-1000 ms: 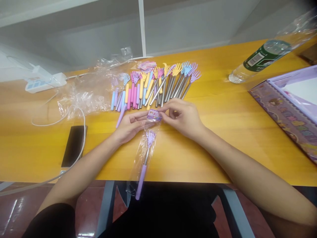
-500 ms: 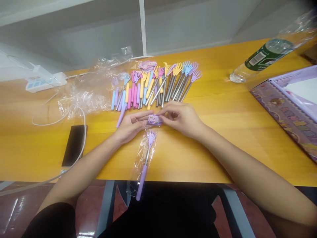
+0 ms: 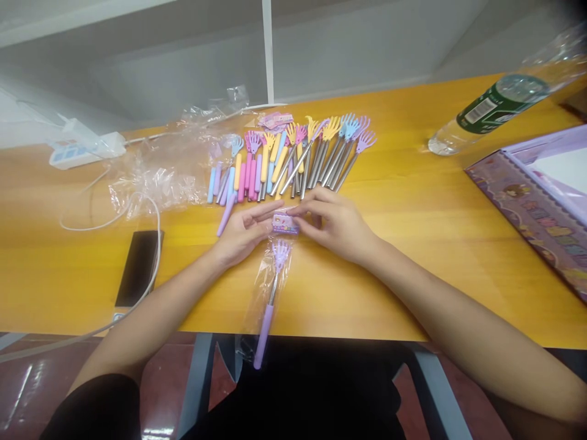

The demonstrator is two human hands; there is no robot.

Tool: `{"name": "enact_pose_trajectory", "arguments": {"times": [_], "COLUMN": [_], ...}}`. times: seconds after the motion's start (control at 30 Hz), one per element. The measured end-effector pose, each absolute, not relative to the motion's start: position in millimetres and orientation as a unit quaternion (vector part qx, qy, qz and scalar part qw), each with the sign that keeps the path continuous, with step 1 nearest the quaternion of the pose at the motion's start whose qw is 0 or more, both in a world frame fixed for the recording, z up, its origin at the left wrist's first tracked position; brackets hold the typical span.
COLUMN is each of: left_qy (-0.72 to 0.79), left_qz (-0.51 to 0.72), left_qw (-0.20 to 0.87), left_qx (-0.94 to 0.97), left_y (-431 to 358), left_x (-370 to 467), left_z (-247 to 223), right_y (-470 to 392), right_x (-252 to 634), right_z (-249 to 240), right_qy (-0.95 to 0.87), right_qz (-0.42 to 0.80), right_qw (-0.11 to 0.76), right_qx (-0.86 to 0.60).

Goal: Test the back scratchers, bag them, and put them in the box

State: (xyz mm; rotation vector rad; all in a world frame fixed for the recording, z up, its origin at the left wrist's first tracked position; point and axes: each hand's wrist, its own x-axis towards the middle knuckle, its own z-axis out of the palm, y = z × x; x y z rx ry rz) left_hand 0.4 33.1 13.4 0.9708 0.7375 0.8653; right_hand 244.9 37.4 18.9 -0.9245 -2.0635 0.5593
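Note:
A small purple printed header card (image 3: 285,224) lies between my hands at the top of a clear plastic bag (image 3: 257,296). Inside the bag is a purple hand-shaped back scratcher (image 3: 263,333), its handle reaching over the table's front edge. My left hand (image 3: 241,237) grips the card's left end between thumb and fingers. At the other end, my right hand (image 3: 342,225) has its fingertips closed on the card's top and right edge. Just beyond my hands lies a pile of back scratchers (image 3: 302,162) with metal shafts and yellow, blue, pink and purple heads.
Clear plastic bags (image 3: 158,183) lie left of the pile, near a white power strip (image 3: 87,146). A white cable crosses a black phone (image 3: 137,269). On the right are a tilted water bottle (image 3: 488,110) and a purple printed box (image 3: 532,208).
My right fingers have shifted slightly left along the card's top edge. The card's printed front now shows more fully. My left hand keeps its hold, and the bagged back scratcher lies almost the same.

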Motion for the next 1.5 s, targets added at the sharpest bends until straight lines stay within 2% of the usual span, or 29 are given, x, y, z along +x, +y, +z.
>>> {"name": "enact_pose_trajectory", "arguments": {"times": [0.77, 0.9, 1.0, 1.1, 1.2, 1.37, 1.5], "left_qy": [0.324, 0.33, 0.332, 0.332, 0.331, 0.337, 0.363], "left_qz": [0.394, 0.402, 0.416, 0.433, 0.446, 0.462, 0.459], "left_qw": [0.741, 0.73, 0.717, 0.705, 0.686, 0.648, 0.626], "left_qx": [0.437, 0.444, 0.449, 0.454, 0.47, 0.503, 0.515], "left_y": [30.8, 31.6, 32.0, 31.5, 30.9, 33.1, 36.8], "left_x": [2.8, 2.8, 3.2, 4.1, 4.8, 3.6, 0.4], "left_z": [19.6, 20.2, 21.6, 22.1, 19.7, 11.4, 5.4], "right_y": [31.9, 32.3, 32.1, 29.6, 26.6, 26.9, 27.6], "right_x": [244.7, 247.3, 245.5, 236.0, 223.3, 217.6, 222.4], "right_z": [21.3, 22.9, 15.7, 3.3, -4.8, -2.9, -1.7], "right_qy": [-0.835, -0.799, -0.714, -0.642, -0.591, -0.527, -0.545], "right_qz": [0.253, 0.261, 0.339, 0.485, 0.575, 0.612, 0.61], "right_qw": [0.358, 0.399, 0.441, 0.423, 0.404, 0.43, 0.427], "right_qx": [-0.333, -0.367, -0.425, -0.417, -0.396, -0.404, -0.385]}}
